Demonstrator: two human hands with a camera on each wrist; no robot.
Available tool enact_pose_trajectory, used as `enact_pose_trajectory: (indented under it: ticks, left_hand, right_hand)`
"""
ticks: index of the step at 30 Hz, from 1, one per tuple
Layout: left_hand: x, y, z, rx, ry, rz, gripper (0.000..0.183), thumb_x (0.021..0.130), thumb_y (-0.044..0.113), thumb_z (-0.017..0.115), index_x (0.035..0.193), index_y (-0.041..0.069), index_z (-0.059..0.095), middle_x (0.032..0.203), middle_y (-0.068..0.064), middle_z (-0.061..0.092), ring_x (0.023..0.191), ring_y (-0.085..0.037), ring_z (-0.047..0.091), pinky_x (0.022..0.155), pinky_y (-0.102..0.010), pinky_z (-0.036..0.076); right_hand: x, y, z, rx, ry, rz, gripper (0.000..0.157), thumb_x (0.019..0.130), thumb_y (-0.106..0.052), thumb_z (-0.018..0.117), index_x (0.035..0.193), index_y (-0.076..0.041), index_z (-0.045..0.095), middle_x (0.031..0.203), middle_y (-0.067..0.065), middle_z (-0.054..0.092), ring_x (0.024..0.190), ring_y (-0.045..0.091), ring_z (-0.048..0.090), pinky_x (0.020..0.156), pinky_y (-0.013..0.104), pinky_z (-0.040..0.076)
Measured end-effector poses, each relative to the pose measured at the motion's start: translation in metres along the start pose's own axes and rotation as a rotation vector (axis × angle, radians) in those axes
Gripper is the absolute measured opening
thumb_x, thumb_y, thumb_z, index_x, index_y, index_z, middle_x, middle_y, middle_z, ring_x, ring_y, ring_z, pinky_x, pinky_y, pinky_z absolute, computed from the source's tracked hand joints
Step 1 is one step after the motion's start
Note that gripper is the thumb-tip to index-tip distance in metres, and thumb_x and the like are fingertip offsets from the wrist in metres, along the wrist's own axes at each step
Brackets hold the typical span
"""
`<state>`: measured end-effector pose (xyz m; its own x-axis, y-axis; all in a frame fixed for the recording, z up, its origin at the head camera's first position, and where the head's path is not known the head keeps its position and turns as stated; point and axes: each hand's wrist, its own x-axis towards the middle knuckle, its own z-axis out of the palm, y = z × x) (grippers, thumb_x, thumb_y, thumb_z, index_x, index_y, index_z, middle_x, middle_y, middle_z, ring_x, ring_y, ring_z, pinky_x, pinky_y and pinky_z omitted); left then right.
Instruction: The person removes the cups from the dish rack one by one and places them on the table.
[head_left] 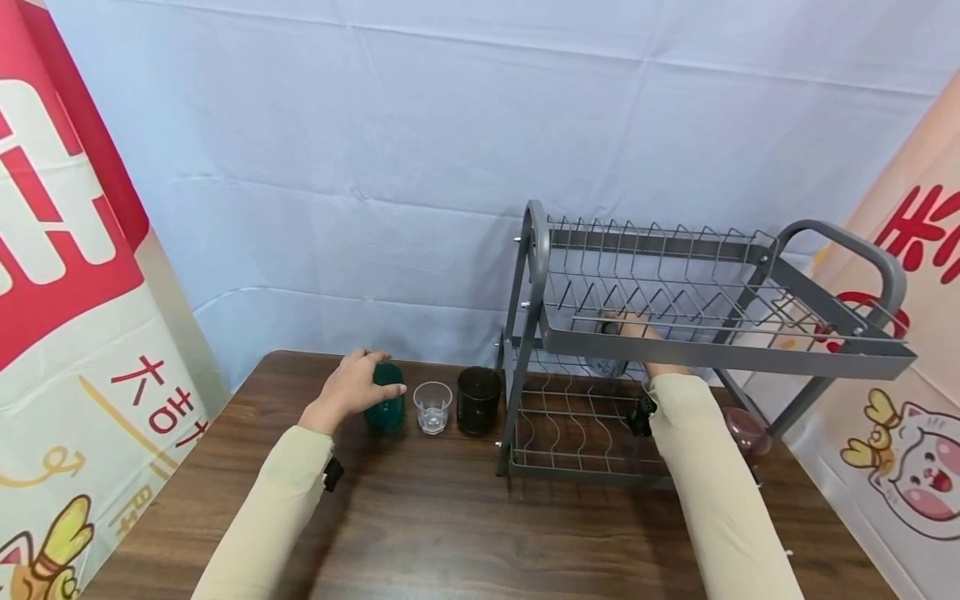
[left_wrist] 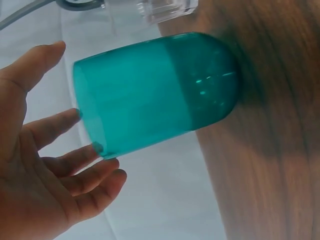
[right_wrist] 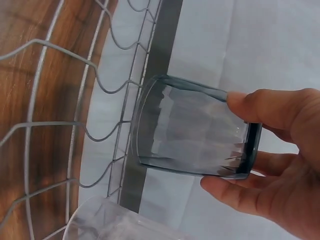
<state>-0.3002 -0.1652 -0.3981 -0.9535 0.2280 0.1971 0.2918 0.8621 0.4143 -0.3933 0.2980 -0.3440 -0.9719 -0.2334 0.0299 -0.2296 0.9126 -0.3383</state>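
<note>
A see-through, blue-grey tumbler with faceted sides and a thick base (right_wrist: 195,130) is held between the tiers of a dark grey metal dish rack (head_left: 727,360), over its wavy wire lower shelf (head_left: 570,417). It is pinched by the right hand (right_wrist: 307,145) near the base, thumb on one side and fingers on the other, and its mouth appears to be turned down. Whether the rim is touching the wires cannot be told. Glass or hard plastic is suggested; stiffness, a modest weight, smooth and slippery walls and a rim that could chip are to be expected. The thick base seems best gripped, since the rim is left free there.

On the brown wood-grain table (head_left: 442,525), a teal, see-through tumbler with a rounded bottom (left_wrist: 155,90) is stood upright. Nothing is grasped by the left hand (left_wrist: 45,175): its fingers are spread at the rim, the thumb held apart. Its smooth wall would probably be slippery too, and is best taken around the middle with thumb and fingers opposed
</note>
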Motion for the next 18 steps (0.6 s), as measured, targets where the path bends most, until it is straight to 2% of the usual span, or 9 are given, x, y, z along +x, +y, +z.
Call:
enact_pose_trajectory:
  ticks: [2,3,4,7,10,11,13,15,18]
  left_hand:
    - [0.000,0.001,-0.003,0.003,0.002,-0.002,0.066,0.082,0.043,0.067,0.133,0.005,0.050,0.124,-0.024,0.045,0.110,-0.042,0.044,0.080,-0.055,0.043]
    - [0.000,0.001,-0.004,0.003,-0.002,-0.004,0.065,0.082,0.042,0.067,0.133,0.005,0.050,0.124,-0.024,0.045,0.111,-0.042,0.044,0.081,-0.055,0.043]
    - [0.000,0.001,-0.004,0.003,-0.006,-0.009,0.065,0.082,0.042,0.067,0.134,0.005,0.050,0.124,-0.024,0.045,0.111,-0.042,0.044,0.081,-0.055,0.043]
    - [-0.001,0.001,-0.003,-0.001,-0.009,-0.014,0.064,0.083,0.041,0.068,0.133,0.006,0.050,0.124,-0.023,0.045,0.110,-0.041,0.044,0.081,-0.055,0.043]
    - [-0.004,0.001,-0.003,-0.005,0.006,-0.013,0.063,0.082,0.040,0.068,0.132,0.006,0.051,0.123,-0.023,0.046,0.109,-0.041,0.045,0.080,-0.054,0.044]
    - [-0.005,0.001,-0.003,-0.005,0.011,-0.012,0.063,0.082,0.039,0.069,0.132,0.006,0.051,0.123,-0.023,0.046,0.108,-0.041,0.045,0.079,-0.054,0.044]
    - [-0.009,0.003,-0.004,0.008,0.014,-0.014,0.063,0.082,0.040,0.069,0.132,0.005,0.051,0.125,-0.024,0.045,0.110,-0.042,0.044,0.078,-0.054,0.044]
    - [-0.013,0.005,-0.006,0.030,0.014,-0.016,0.064,0.082,0.040,0.069,0.132,0.004,0.051,0.127,-0.025,0.044,0.111,-0.043,0.044,0.078,-0.055,0.045]
    - [-0.018,0.009,-0.009,0.066,0.019,-0.016,0.065,0.081,0.040,0.070,0.132,0.004,0.051,0.129,-0.026,0.044,0.112,-0.044,0.044,0.077,-0.055,0.045]
  right_hand:
    - [0.005,0.005,-0.001,0.018,-0.038,0.048,0.083,0.078,-0.037,0.073,0.139,0.006,0.037,0.138,0.036,0.026,0.125,0.057,0.016,0.092,0.066,0.027]
    - [0.007,0.008,0.000,0.017,-0.046,0.044,0.081,0.078,-0.039,0.071,0.139,0.004,0.038,0.139,0.035,0.027,0.125,0.057,0.016,0.092,0.067,0.025]
    - [0.015,0.020,0.005,0.020,-0.022,-0.004,0.077,0.079,-0.044,0.070,0.137,-0.001,0.044,0.138,0.032,0.032,0.124,0.053,0.026,0.091,0.061,0.033]
    - [0.024,0.031,0.012,-0.040,0.013,-0.082,0.065,0.082,-0.046,0.067,0.129,-0.004,0.055,0.134,0.027,0.042,0.119,0.047,0.038,0.090,0.057,0.037]
    - [0.017,0.021,0.012,-0.097,0.065,-0.149,0.046,0.085,-0.033,0.067,0.118,-0.001,0.062,0.128,0.028,0.047,0.112,0.044,0.045,0.089,0.054,0.039]
    - [0.009,0.008,0.009,-0.123,0.048,-0.135,0.041,0.085,-0.023,0.068,0.118,0.002,0.061,0.128,0.030,0.046,0.116,0.047,0.041,0.092,0.059,0.033]
    - [-0.004,-0.005,0.007,-0.130,0.052,-0.148,0.037,0.085,-0.014,0.066,0.116,0.004,0.060,0.123,0.029,0.050,0.112,0.046,0.045,0.090,0.058,0.036]
    - [-0.018,-0.018,0.005,-0.123,0.047,-0.161,0.034,0.084,-0.009,0.064,0.114,0.005,0.059,0.113,0.026,0.056,0.100,0.042,0.053,0.081,0.052,0.044]
    - [-0.035,-0.036,-0.001,-0.068,0.017,-0.141,0.037,0.083,-0.011,0.066,0.115,0.006,0.057,0.102,0.021,0.061,0.084,0.033,0.058,0.070,0.045,0.047]
